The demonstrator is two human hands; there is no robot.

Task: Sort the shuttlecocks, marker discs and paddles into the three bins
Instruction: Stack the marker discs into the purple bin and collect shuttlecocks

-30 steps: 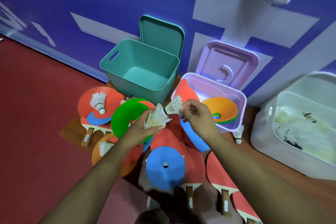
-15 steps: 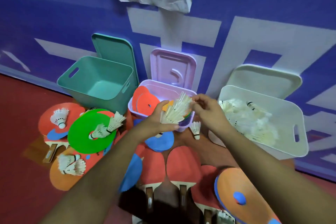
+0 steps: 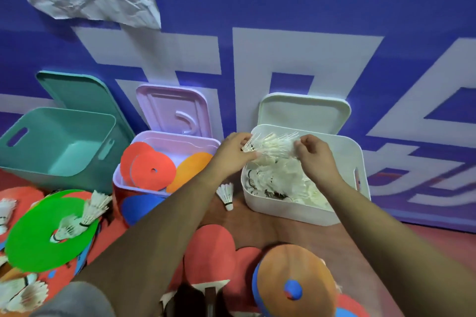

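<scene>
**Shuttlecocks held over the white bin**

Closest of all, a round orange plastic marker disc with a blue middle [image 3: 293, 280] lies on some flat red paddles with wooden handles [image 3: 211, 247] on the floor. To the near left, a big round green marker disc [image 3: 31, 239] has two white feather shuttlecocks [image 3: 85, 213] lying on top of it.

A bit farther off, one small white shuttlecock [image 3: 226, 194] stands alone on the floor. It is between the pale purple plastic bin [image 3: 164, 136], which has red and orange discs in it, and the white plastic bin [image 3: 360, 162]. The teal plastic bin [image 3: 59, 121] is far left, and no paddles are in it yet.

Both hands are over the white bin with a bunch of white shuttlecocks [image 3: 273, 144] between them. The left hand [image 3: 235, 148] pinches one end. The right hand [image 3: 313, 154] has its fingers curled on the feathery end. A big pile of shuttlecocks lies in the bin below.

The bunch is close to the bin's far left corner. If the left hand lets go first, some could roll over the rim onto the floor or into the purple bin. Squeezing too hard could bend the feathers. A low arm could also knock over the lone shuttlecock.
</scene>
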